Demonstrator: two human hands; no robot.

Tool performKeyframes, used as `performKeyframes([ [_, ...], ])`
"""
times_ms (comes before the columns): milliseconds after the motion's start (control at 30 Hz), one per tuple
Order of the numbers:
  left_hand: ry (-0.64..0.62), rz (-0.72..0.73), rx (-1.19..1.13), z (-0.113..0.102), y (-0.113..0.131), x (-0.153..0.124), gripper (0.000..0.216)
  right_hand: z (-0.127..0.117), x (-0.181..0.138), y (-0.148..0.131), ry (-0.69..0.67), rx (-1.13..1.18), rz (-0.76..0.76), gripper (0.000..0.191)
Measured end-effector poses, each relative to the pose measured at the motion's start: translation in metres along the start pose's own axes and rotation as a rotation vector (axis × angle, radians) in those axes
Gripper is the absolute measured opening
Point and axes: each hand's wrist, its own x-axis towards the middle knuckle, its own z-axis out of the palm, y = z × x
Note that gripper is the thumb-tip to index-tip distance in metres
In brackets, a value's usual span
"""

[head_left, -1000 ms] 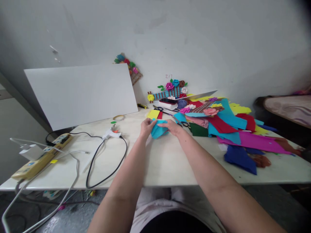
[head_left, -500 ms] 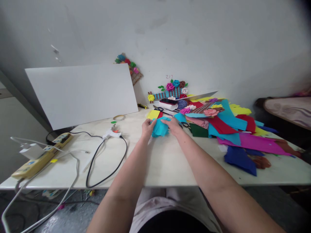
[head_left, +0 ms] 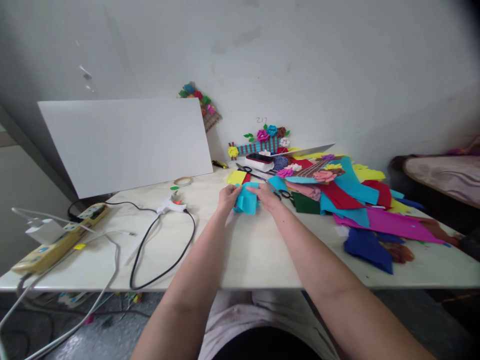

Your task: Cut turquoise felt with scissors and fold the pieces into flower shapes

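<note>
Black garment [head_left: 273, 346] covers the torso, visible edge rounded. Beyond it I observe pale, loose, creased cloth [head_left: 240, 315] over the lap. Left hand [head_left: 227, 198], right hand [head_left: 267, 196] and both forearms [head_left: 198, 262] bare; one small dark spot [head_left: 284, 220] marks the right forearm near the wrist

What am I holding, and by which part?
A blue sheet: the left hand at its upper left, the right hand at its upper right.

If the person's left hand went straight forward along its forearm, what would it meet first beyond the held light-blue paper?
Probably the yellow, roughly square paper, which lies just beyond the left hand; depth is hard to judge.
</note>
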Motion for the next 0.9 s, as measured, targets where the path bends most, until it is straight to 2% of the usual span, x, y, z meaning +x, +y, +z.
performKeyframes([
  [133,0.021,-0.004,0.029,0.000,0.001,-0.002,0.033,0.001,-0.001,-0.004,0.054,-0.011,0.021,0.018],
  [233,0.002,0.049,0.055,-0.001,-0.001,-0.002,0.035,0.002,-0.001,-0.004,0.083,-0.063,0.007,0.014],
  [367,-0.014,0.103,0.097,-0.004,-0.002,-0.001,0.035,0.002,-0.001,-0.004,0.048,-0.149,0.000,0.013],
  [500,-0.023,0.095,0.100,-0.006,-0.005,0.002,0.035,0.003,-0.003,-0.005,0.031,-0.205,-0.027,0.014],
  [633,0.034,0.099,0.090,-0.004,-0.010,0.005,0.034,0.004,-0.004,-0.005,0.015,-0.211,-0.074,0.020],
  [767,0.057,0.032,0.023,-0.002,-0.008,0.003,0.033,0.004,-0.001,-0.002,0.026,-0.205,-0.098,0.023],
  [900,0.057,0.008,0.107,-0.002,-0.004,0.001,0.035,0.003,0.002,0.002,0.064,-0.206,-0.139,0.024],
])
